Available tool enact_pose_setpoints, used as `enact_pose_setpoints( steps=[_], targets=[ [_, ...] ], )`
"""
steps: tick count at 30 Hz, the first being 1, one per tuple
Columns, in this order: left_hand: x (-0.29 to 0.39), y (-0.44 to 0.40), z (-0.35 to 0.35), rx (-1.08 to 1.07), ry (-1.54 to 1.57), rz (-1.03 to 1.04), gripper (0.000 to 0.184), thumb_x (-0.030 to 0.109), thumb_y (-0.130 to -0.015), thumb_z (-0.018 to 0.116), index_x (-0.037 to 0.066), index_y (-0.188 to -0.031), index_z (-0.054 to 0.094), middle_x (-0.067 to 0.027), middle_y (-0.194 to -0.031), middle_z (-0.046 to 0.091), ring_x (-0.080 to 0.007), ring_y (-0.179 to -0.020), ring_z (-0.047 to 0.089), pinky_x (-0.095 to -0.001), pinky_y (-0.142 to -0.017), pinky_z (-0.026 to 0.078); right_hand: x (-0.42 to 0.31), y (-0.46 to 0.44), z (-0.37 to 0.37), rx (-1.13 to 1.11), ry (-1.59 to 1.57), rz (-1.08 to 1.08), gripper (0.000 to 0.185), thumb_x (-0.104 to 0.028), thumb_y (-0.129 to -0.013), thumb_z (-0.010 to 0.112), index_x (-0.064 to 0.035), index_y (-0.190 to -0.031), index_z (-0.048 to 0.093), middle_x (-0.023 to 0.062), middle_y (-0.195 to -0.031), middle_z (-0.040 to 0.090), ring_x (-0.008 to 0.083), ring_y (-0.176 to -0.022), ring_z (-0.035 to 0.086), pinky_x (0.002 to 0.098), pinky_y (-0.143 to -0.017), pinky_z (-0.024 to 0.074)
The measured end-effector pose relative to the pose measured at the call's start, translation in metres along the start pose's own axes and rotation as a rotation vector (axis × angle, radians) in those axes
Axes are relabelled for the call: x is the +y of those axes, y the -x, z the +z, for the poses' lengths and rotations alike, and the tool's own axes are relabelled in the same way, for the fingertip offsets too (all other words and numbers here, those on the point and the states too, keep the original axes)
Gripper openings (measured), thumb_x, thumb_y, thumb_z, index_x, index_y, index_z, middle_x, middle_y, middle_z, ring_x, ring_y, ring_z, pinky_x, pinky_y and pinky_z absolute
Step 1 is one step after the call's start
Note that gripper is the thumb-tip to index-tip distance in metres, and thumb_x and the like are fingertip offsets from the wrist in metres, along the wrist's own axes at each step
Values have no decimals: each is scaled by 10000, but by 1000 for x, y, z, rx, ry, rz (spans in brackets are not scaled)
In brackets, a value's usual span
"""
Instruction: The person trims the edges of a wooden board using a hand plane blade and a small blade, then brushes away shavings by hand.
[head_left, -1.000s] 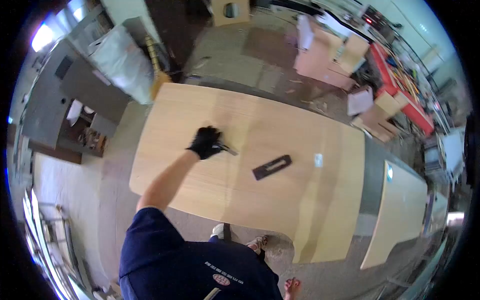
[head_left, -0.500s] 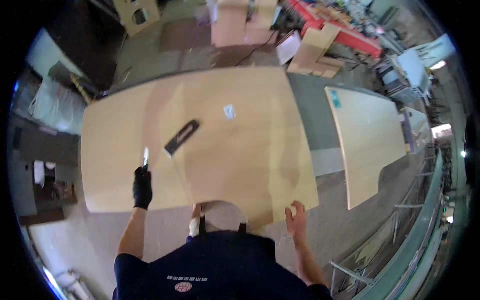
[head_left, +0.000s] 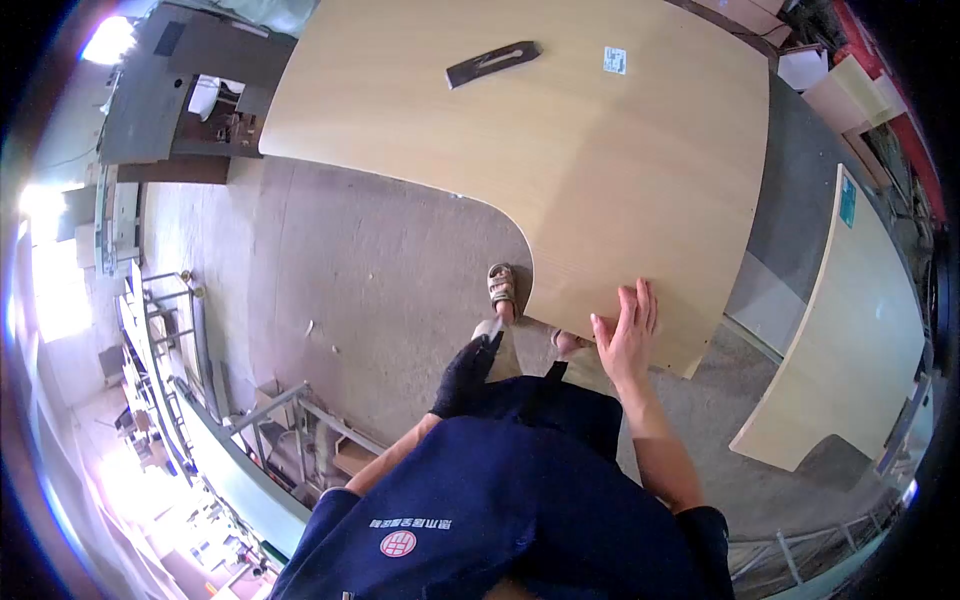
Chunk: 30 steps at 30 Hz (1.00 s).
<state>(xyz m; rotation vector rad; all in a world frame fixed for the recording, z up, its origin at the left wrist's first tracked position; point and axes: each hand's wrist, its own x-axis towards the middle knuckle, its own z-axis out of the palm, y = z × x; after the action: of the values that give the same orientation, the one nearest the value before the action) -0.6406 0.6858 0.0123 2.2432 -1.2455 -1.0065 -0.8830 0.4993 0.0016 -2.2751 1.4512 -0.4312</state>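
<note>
The big board [head_left: 650, 170] lies flat in front of the person. It looks stiff and heavy, so best held by two edges. The right hand [head_left: 627, 345] rests on its near edge, thumb and fingers apart. The gloved left hand [head_left: 463, 377] has its fingers closed around a shiny tool [head_left: 495, 328].

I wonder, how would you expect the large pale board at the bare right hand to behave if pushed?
The large pale board would probably stay stiff, as it lies flat with no obvious sag. Its broad area suggests it may be heavy and awkward to shift. The dark slotted piece lying on top could slide if jolted.
</note>
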Motion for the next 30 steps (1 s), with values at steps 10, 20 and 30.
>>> enact_pose_setpoints(
  steps=[10,20,30],
  targets=[
    [19,-32,11,28,-204,238,332,151,-908,598,141,-1239,610,-135,-1033,666,-366,-879,665,-495,-726,527,-10,0,18,-15,18,-77,688,-312,-895,699,-3,-1425,387,291,-1520,323,466,-1409,324,603,-1151,271],
    [7,-56,22,111,-422,434,491,95,-865,572,170,-1351,571,-114,-1078,627,-316,-927,640,-451,-717,503,-17,-4,31,62,62,-97,692,-338,-895,696,-13,-1428,397,286,-1513,344,456,-1408,339,601,-1149,278],
    [7,-59,19,17,-541,428,584,92,-842,561,196,-1416,537,-120,-1168,574,-317,-1044,593,-459,-767,486,-20,-6,26,51,59,-77,673,-330,-906,679,-14,-1430,399,270,-1512,349,462,-1402,334,587,-1151,270]
  ],
)
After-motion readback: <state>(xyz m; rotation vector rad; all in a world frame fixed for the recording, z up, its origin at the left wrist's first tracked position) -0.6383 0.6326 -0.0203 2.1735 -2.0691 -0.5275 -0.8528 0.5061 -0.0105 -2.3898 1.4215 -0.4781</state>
